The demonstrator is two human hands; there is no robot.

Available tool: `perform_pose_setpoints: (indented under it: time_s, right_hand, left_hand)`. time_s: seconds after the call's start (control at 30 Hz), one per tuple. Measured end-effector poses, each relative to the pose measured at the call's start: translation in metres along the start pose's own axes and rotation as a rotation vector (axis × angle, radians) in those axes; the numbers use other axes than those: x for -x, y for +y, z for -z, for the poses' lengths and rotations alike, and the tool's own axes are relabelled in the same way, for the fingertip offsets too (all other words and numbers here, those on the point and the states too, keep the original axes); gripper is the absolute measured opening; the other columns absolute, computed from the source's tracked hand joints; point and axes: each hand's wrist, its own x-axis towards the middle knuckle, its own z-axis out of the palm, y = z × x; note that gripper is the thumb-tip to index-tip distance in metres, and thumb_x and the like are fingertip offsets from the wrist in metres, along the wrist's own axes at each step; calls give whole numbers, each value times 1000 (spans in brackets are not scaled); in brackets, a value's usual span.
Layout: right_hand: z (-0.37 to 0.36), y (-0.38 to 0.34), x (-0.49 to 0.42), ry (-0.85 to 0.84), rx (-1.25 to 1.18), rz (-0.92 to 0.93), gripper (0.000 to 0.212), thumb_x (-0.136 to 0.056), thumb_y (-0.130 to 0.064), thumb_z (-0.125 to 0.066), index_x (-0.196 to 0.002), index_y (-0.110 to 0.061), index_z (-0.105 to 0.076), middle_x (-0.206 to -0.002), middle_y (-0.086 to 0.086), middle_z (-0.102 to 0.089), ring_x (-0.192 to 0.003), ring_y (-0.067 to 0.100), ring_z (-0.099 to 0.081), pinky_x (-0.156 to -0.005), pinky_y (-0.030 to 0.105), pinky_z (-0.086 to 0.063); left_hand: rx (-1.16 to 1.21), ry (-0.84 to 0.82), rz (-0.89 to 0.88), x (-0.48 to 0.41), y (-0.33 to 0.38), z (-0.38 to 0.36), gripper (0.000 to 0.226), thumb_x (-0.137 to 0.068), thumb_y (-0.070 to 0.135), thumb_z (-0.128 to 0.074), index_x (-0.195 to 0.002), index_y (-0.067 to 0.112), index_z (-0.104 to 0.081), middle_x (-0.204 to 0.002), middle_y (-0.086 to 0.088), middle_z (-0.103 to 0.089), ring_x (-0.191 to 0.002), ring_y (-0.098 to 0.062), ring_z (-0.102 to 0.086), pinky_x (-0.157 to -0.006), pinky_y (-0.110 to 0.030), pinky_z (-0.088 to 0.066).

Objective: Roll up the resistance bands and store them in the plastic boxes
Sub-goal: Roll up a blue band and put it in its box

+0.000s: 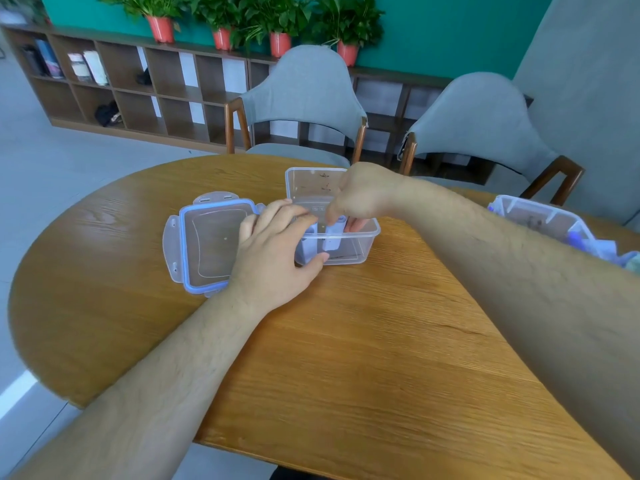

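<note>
i see left hand [273, 251] gripping near-left corner of clear box [367, 234] on tabletop [346, 341]. right hand [360, 199] reaches inside, fingers pinching pale rolled band [334, 234] standing in box. second roll [304, 249] beside it. lid [207, 244] lies just left of box.

Tabletop [346, 341]: an open box [304, 181] stands at centre, with its lid [207, 240] lying flat just to its left. A rolled band [334, 237] stands inside the box at the near wall, and another roll [306, 247] is to its left. The left hand [273, 258] holds the box's near-left corner. The right hand [360, 199] reaches in, pinching the rolled band. A second box [540, 216] sits at the right edge. Two chairs [304, 88] stand behind.
</note>
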Motion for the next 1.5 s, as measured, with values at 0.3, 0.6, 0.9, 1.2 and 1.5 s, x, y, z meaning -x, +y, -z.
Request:
perform_pose_setpoints:
  time_s: [0.3,0.6,0.9,1.2,1.5]
  right_hand:
    - [-6,-1,-6,-36,72,2,21,-82,-27,-76,-95,-12,-67,-85,4,-74,-70,13,-74,-58,22,-51]
    - [-12,-1,-9,-103,13,-4,20,-87,-21,-69,-101,-7,-71,-94,8,-76,-72,15,-75,-66,24,-60]
    - [-15,-5,-12,-139,36,-69,23,-95,-32,-65,-88,-11,-58,-80,10,-76,-66,14,-73,-57,22,-59]
    - [-12,1,-2,-200,-82,53,23,-94,-19,-67,-117,-21,-66,-110,-3,-66,-83,7,-72,-77,21,-58]
    - [-17,-6,-8,-254,-73,98,33,-92,-10,-66,-119,-28,-66,-118,1,-66,-97,17,-72,-88,32,-60]
  left_hand:
    - [-22,55,-9,-2,0,1,35,-83,53,-66,-109,30,-63,-115,17,-59,-128,-10,-42,-100,-32,-22]
    - [-35,54,1,-3,0,1,31,-83,52,-66,-101,29,-60,-111,16,-59,-124,-11,-44,-98,-32,-23]
    - [-11,52,29,-3,0,1,29,-81,53,-66,-97,30,-57,-107,18,-60,-122,-8,-47,-98,-33,-25]
    - [46,52,65,-4,2,2,29,-79,51,-71,-96,31,-58,-104,20,-58,-120,-6,-46,-95,-28,-20]
    - [125,62,125,-4,4,4,45,-74,48,-80,-102,24,-53,-110,12,-47,-102,-8,-50,-89,-24,-23]
